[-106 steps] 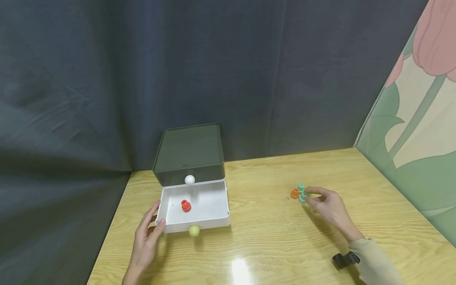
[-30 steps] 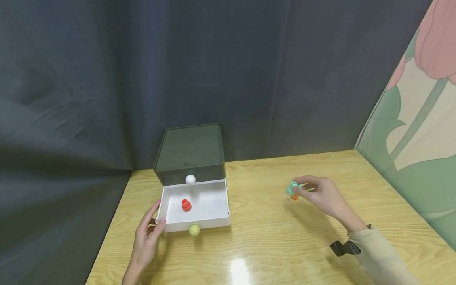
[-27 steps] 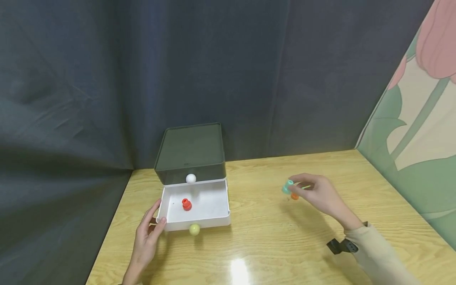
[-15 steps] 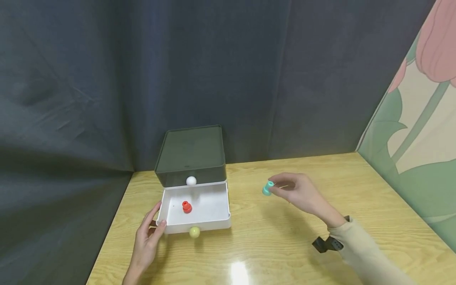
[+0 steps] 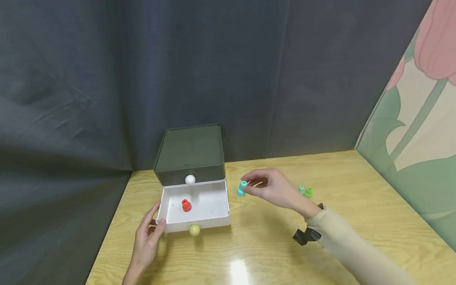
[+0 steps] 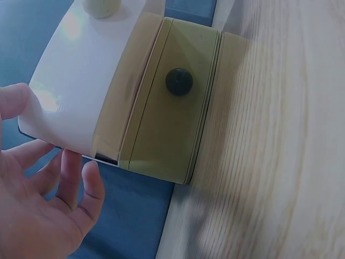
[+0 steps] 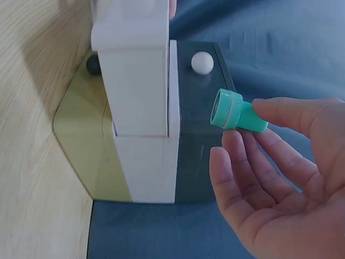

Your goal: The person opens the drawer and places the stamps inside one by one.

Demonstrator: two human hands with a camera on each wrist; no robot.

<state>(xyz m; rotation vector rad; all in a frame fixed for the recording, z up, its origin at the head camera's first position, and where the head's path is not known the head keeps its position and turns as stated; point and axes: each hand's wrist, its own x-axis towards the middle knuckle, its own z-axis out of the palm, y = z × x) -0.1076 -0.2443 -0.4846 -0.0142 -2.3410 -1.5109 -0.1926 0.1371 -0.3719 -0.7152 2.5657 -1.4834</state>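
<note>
A white drawer (image 5: pixel 210 223) with a yellow-green knob (image 5: pixel 194 230) is pulled out of a small desktop drawer chest (image 5: pixel 190 148). Inside it a red toy stamp (image 5: pixel 186 205) stands left of the middle. My left hand (image 5: pixel 144 241) holds the drawer's left front corner, the thumb (image 6: pixel 13 101) on its front and fingers along its side. Just right of the drawer, above the table, my right hand (image 5: pixel 274 188) pinches a teal toy stamp (image 7: pixel 237 111) between thumb and fingers. Farther right on the table are another teal stamp (image 5: pixel 301 189) and a green stamp (image 5: pixel 308 192).
The chest's dark top drawer has a white knob (image 5: pixel 190 179). Its olive bottom drawer (image 6: pixel 167 124), with a dark knob (image 6: pixel 179 81), is pushed in. A dark curtain (image 5: pixel 249 79) hangs behind the wooden table (image 5: pixel 278 245), and a flower-patterned panel (image 5: pixel 420 130) stands at the right.
My right hand has lifted the teal stamp from the group at the right and carried it left, close to the drawer. The orange stamp is now out of sight. My left hand stays put.
</note>
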